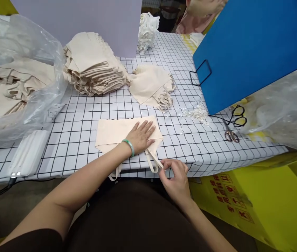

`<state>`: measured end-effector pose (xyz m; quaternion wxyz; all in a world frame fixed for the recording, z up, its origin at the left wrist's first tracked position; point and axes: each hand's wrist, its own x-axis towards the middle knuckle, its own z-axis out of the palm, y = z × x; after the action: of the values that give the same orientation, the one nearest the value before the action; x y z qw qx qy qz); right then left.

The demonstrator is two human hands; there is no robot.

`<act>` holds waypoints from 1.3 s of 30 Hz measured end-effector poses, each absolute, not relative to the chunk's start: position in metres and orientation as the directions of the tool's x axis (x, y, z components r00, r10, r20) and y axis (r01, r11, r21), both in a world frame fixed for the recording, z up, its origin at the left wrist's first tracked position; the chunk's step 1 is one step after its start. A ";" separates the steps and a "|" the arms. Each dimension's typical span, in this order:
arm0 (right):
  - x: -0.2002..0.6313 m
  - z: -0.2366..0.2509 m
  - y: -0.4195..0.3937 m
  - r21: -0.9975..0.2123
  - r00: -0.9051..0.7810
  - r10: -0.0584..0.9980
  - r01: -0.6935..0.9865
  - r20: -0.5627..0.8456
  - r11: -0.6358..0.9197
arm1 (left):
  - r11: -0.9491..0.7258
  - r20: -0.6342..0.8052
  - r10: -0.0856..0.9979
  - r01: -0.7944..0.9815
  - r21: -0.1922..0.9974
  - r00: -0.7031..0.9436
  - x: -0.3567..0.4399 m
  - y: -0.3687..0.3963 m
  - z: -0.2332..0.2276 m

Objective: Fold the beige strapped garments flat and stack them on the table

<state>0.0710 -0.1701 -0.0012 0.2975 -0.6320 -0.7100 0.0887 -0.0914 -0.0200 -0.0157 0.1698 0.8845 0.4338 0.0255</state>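
Note:
A flat beige cloth piece (114, 129) with narrow straps lies near the front edge of the table. My left hand (139, 137) presses on its right half, fingers spread flat. At the table edge my right hand (175, 176) pinches the end of a thin cloth strap (152, 161) that comes from the cloth's lower right side. Another strap (115, 173) hangs over the edge below my left forearm. Behind the cloth lies a small loose pile of similar beige pieces (148, 84), beside a tall folded stack (90, 66).
A clear plastic bag (59, 66) of beige cloth stands left, behind a white lamp-like device (29, 152). Small white scraps (197, 113), black-handled scissors (239, 115) and a second pair of scissors (232, 136) lie right. A blue board (253, 52) stands behind them. Another person is partly visible at the back.

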 end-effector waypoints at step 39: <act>0.059 0.018 0.155 -0.579 -0.086 0.899 0.738 0.429 0.347 | -0.186 0.191 0.977 0.833 0.521 0.098 -0.132 0.136 -0.001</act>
<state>0.0586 0.1545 0.0178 0.3764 -0.5614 -0.7292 0.1071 -0.1324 0.1359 -0.0013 0.1421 0.7273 0.6220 0.2528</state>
